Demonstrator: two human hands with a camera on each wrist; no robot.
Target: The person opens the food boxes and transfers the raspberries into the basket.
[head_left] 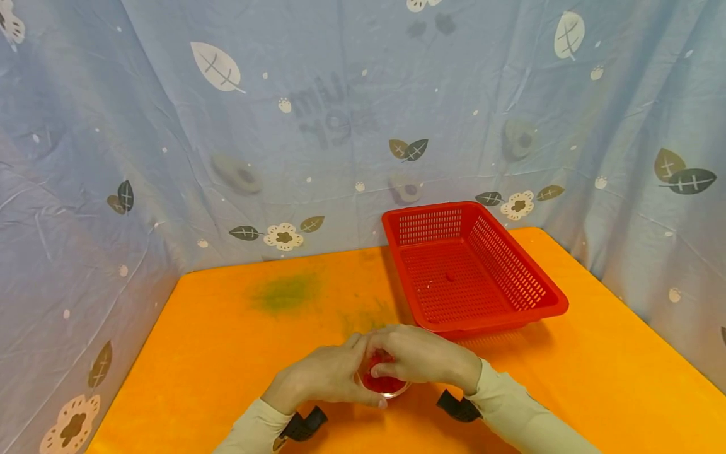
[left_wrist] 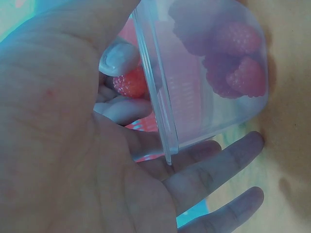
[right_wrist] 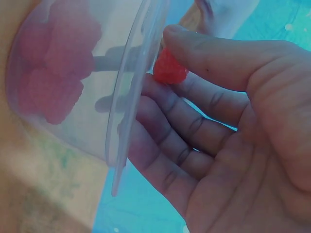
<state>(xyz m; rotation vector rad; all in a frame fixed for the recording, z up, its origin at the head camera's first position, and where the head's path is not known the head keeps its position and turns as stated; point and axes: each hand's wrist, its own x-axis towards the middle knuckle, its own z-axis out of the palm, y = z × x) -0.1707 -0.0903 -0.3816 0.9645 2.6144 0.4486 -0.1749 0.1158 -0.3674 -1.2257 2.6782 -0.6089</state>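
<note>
A clear plastic tub (head_left: 397, 393) with several raspberries (right_wrist: 68, 56) in its bottom stands on the orange table. My left hand (head_left: 323, 376) holds it from the left, thumb at the near side and fingers spread along the far side. Over the tub's opening, my right hand (head_left: 422, 355) pinches one red raspberry (right_wrist: 170, 68) between thumb and fingers. That raspberry is just above the rim in both wrist views. Part of the tub is hidden behind the hands in the head view.
A red slotted plastic basket (head_left: 558, 305) stands just beyond the hands to the right. The orange table surface (head_left: 215, 328) bears greenish stains at the left and middle. A blue patterned curtain (head_left: 340, 126) closes off the back and both sides.
</note>
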